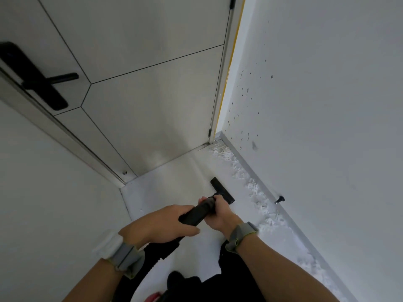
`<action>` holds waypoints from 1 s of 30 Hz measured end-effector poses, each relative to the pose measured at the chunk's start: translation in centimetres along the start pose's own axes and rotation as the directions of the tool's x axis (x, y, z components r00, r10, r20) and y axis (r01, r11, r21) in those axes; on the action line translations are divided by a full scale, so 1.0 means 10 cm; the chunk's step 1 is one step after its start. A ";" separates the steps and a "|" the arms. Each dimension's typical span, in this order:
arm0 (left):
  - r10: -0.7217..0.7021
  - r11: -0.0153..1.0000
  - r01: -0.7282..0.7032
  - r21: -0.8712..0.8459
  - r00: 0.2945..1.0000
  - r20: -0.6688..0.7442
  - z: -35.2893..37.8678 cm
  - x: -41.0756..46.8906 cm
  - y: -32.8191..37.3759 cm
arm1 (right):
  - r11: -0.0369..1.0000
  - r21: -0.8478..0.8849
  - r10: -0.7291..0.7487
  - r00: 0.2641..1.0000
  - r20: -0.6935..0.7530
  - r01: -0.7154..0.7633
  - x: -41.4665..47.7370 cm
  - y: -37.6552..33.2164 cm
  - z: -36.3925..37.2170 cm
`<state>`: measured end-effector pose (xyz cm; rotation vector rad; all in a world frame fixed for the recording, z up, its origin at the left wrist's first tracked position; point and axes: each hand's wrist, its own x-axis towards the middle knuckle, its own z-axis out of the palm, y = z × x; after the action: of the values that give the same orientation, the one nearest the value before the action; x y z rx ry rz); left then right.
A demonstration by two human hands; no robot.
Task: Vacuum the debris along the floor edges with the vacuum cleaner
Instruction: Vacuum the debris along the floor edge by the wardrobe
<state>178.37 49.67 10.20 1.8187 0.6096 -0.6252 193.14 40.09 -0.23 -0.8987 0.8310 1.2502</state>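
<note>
A black vacuum wand (pixel 199 211) points down at the pale floor, ending in a flat black nozzle (pixel 222 190) that sits a short way left of the right wall. My left hand (pixel 161 223) grips the rear of the wand. My right hand (pixel 220 211) grips it nearer the nozzle. White shredded debris (pixel 255 188) lies in a strip along the grey baseboard (pixel 261 184), from the corner by the door towards me. A black ribbed hose (pixel 161 249) runs back under my left wrist.
A grey panelled door (pixel 152 94) with a black handle (pixel 43 83) closes the far end. A small black doorstop (pixel 280 199) juts from the baseboard. The right wall (pixel 316 105) is speckled with dark spots. A white wall stands at left.
</note>
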 end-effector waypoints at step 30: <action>0.020 0.989 -0.030 0.143 0.997 0.070 0.70 1.02 0.81 | 0.971 0.238 -0.030 0.999 -0.028 0.036 0.19 -1.08 -1.00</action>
<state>190.36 41.78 6.76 1.9281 0.5057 -0.7274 203.71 30.93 -5.06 -0.7315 0.9595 1.0855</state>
